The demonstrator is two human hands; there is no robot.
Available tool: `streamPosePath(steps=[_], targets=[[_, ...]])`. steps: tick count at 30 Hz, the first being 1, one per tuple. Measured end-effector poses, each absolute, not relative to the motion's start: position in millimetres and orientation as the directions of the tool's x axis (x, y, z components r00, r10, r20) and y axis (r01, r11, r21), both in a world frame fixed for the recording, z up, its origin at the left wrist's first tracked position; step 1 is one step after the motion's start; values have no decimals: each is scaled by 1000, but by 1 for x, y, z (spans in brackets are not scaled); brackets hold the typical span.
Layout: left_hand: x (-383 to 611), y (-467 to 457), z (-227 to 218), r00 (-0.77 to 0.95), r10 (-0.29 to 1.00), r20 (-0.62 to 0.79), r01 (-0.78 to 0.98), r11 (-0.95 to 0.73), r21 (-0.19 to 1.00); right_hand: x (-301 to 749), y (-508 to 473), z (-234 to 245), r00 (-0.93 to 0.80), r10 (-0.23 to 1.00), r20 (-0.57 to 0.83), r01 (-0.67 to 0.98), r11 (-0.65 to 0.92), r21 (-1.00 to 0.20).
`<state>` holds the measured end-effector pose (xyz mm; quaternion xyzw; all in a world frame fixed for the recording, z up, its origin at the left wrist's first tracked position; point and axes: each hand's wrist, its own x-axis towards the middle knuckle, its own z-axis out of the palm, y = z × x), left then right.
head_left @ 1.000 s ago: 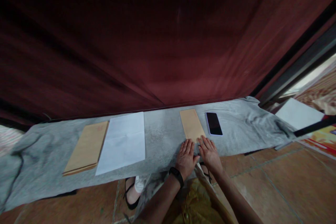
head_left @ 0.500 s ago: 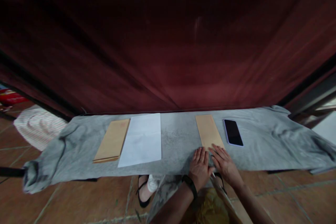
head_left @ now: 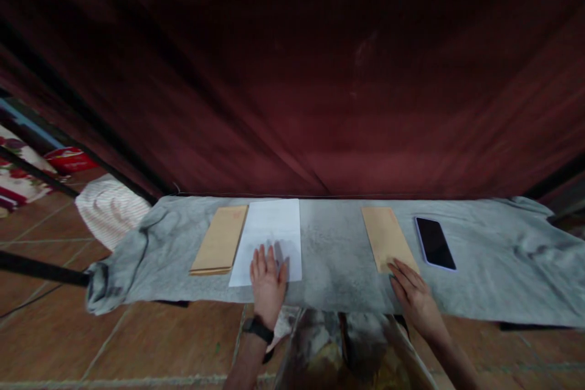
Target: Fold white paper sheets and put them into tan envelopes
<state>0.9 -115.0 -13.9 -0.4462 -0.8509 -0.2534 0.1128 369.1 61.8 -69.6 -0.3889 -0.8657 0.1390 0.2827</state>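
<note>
My left hand [head_left: 267,285], with a dark band on the wrist, is over the near part of the white paper [head_left: 273,225]; its fingers are stretched out and hold nothing. Whether it presses on the sheet I cannot tell. To the right, my right hand [head_left: 412,294] rests its outstretched fingers on the near end of a single brown envelope [head_left: 386,231]. A stack of brown envelopes [head_left: 220,237] lies just left of the white paper, touching or overlapping its edge. Right of the single envelope lies a phone [head_left: 436,242] with a dark screen and a pale purple case.
Everything lies on a narrow surface covered with a grey cloth [head_left: 331,244]. Behind it hangs a dark red curtain [head_left: 292,103]. A striped cloth bundle [head_left: 112,207] is past the left end, near a black bar [head_left: 43,269]. Below is a tiled floor [head_left: 183,341].
My left hand has left the single envelope and moved left to the white paper. My right hand stays at the envelope's near end. The camera view has turned slightly left.
</note>
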Motion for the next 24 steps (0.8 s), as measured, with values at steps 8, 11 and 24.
streamPosePath(steps=[8, 11, 24], targets=[[-37, -167, -30, -684, 625, 375, 723, 648, 240, 216, 32, -50, -488, 851, 192, 418, 421, -805], [-35, -169, -35, -674, 633, 381, 731, 647, 216, 153, 27, -34, -526, 846, 89, 459, 370, -808], [-34, -169, -40, -664, 628, 406, 744, 611, 271, 60, 31, -20, -430, 900, -74, 624, 238, -744]])
